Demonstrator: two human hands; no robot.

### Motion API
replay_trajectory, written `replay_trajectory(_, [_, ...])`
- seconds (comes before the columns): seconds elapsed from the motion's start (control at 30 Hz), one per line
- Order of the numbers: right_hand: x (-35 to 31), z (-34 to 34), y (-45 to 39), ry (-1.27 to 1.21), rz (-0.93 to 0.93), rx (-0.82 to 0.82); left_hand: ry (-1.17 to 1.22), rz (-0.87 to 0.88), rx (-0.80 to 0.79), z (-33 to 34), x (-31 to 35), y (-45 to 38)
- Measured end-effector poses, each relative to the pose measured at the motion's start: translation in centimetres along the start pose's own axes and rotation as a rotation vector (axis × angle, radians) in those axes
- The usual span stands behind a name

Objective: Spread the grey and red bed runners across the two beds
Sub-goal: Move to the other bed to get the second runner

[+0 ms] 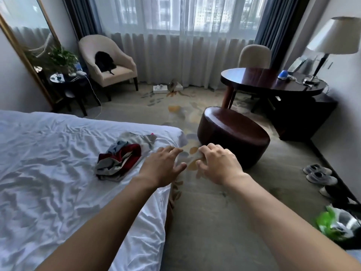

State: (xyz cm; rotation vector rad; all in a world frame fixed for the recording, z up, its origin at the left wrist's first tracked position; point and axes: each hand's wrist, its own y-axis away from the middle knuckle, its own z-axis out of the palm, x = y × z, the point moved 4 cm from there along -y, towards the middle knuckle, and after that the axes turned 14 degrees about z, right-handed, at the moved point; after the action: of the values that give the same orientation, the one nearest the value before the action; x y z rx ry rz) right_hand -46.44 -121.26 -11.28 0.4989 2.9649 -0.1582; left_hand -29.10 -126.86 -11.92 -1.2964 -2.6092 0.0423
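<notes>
The bed runner [119, 161] lies bunched on the bed [48, 163]; soft, light, limp. I should pinch an edge. My left hand [162, 167] and right hand [218, 163] hover beside the runner, fingers loosely spread, empty.

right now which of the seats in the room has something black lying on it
The cream armchair by the curtains, beside the mirror, has a black bag on its seat. The round dark ottoman and the desk chair show nothing on them.

The crumpled runners [119, 161] lie on the bed [48, 163]; an ottoman [233, 136] stands right of it; a table [271, 83] behind.
</notes>
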Motion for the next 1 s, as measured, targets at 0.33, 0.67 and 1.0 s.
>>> replay_trajectory(0.33, [-7.3,6.2,-22.5,-0.007,-0.204,-0.032,0.049,-0.238,0.06,2.0,-18.1,-12.0])
replay_trajectory(0.67, [-25.8,13.0,-36.9,0.015,-0.665,-0.17,0.115,-0.661,0.079,2.0,-35.4,-11.3])
replay_trajectory(1.0, [-38.9,22.5,-41.3,0.029,-1.108,-0.363,0.181,-1.127,0.147,5.7,-42.8,-6.6])
